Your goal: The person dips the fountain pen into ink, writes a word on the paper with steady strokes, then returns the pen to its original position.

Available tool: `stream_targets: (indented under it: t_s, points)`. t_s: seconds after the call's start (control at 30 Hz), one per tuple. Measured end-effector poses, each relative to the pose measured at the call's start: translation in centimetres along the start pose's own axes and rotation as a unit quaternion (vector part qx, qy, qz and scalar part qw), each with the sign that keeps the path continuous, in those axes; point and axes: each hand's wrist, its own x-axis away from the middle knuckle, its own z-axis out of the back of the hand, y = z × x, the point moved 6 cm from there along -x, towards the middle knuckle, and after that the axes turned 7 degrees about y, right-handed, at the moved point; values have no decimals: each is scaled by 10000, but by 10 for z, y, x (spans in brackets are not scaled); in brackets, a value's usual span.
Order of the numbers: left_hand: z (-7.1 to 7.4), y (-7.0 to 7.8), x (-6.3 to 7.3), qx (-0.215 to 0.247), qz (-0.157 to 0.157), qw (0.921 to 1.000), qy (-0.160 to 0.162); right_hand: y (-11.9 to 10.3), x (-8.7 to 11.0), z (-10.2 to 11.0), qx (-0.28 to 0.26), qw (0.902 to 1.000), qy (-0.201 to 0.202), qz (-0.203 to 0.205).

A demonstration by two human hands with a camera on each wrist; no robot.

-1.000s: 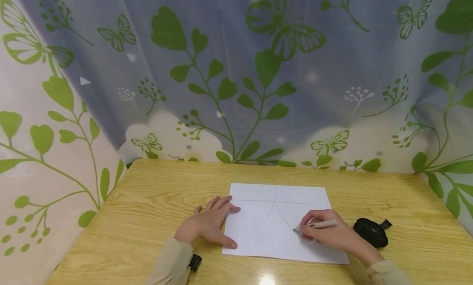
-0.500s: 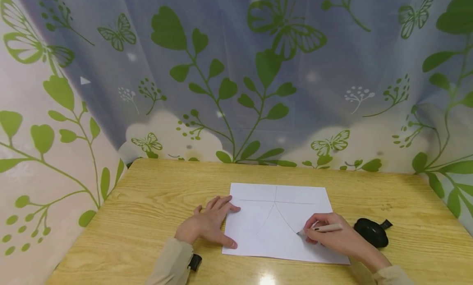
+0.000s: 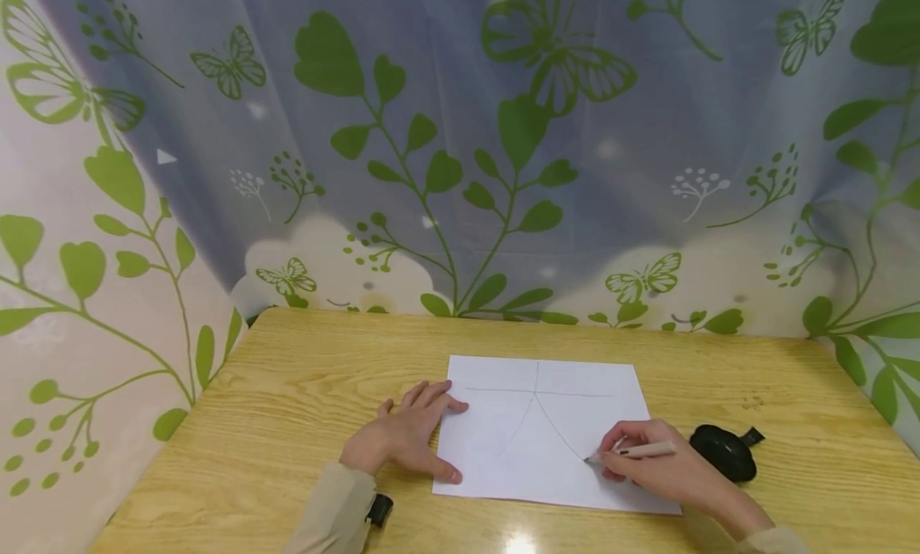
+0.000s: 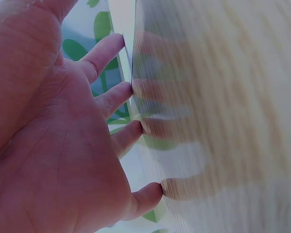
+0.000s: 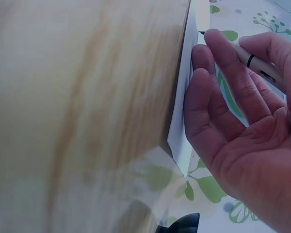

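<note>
A white sheet of paper (image 3: 503,466) lies on the wooden table, bearing a long horizontal line, a short vertical one above it and two lines slanting down from where they cross. My right hand (image 3: 654,462) pinches a light-coloured pen (image 3: 650,449) with a dark band, its tip on the paper at the lower end of the right slanting line. The left hand (image 3: 406,436) spreads over the sheet's left edge, thumb and a fingertip on the paper. In the left wrist view, the fingertips (image 4: 151,195) of the left hand touch the tabletop.
A glossy black rounded object (image 3: 722,453) with a short tab sits right of the right forearm. Near the left cuff is a small black piece (image 3: 379,510). Beyond the table (image 3: 323,354) hangs a curtain (image 3: 460,179) printed with leaves and butterflies.
My right hand has moved a little right and toward me with the pen, and the right slanting line has grown longer. The left hand has stayed in place.
</note>
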Motion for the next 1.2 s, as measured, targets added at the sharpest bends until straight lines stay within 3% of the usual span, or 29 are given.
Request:
stream_targets:
  t_s: [0.67,0.9,1.2]
  points:
    - [-1,-1,-1,-32,10,10000,-17,-4,5,4,155,9996,173,173]
    - [0,-1,-1,-50,15,10000,-24,-7,10,16,-471,9960,725,240]
    - [-2,-2,-1,-86,10,10000,-41,2,24,34,-879,9811,1722,-56]
